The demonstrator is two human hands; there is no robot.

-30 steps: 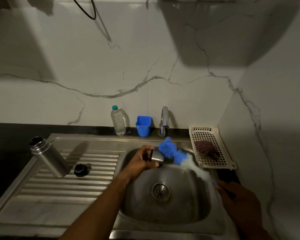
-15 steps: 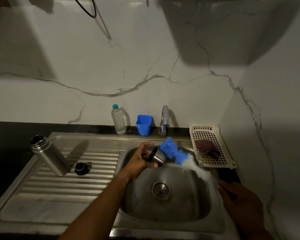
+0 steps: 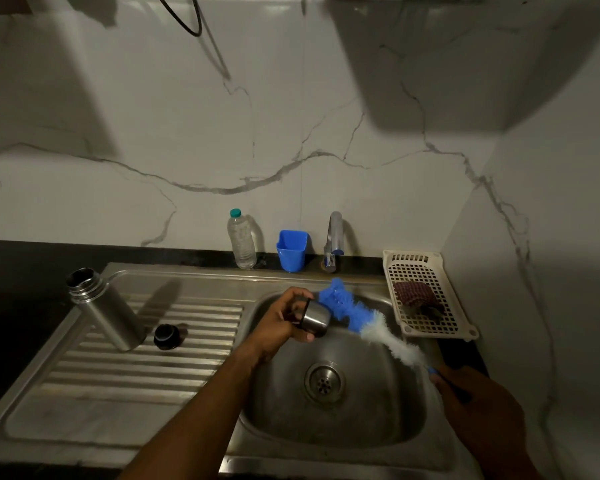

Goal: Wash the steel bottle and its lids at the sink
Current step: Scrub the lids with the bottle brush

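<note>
Over the sink basin [image 3: 368, 424], my left hand [image 3: 281, 322] grips a small steel cup lid [image 3: 315, 319], its open mouth turned toward me. A blue and white bottle brush [image 3: 361, 318] rests against the lid's outer side; my right hand [image 3: 478, 407] holds its handle at the basin's right rim. The steel bottle [image 3: 104, 310] stands uncapped on the ribbed drainboard [image 3: 136, 372] at the left. A black inner lid [image 3: 166, 336] lies just right of the bottle.
The tap [image 3: 333, 242] stands behind the basin, with no water seen running. A blue plastic cup [image 3: 291, 250] and a clear water bottle [image 3: 241, 240] stand by the wall. A white basket [image 3: 426, 292] holding a scrub pad [image 3: 417, 296] sits at the right.
The brush has shifted slightly along the steel lid, and my left hand has turned the lid a little. The bottle and the black lid have not moved.
</note>
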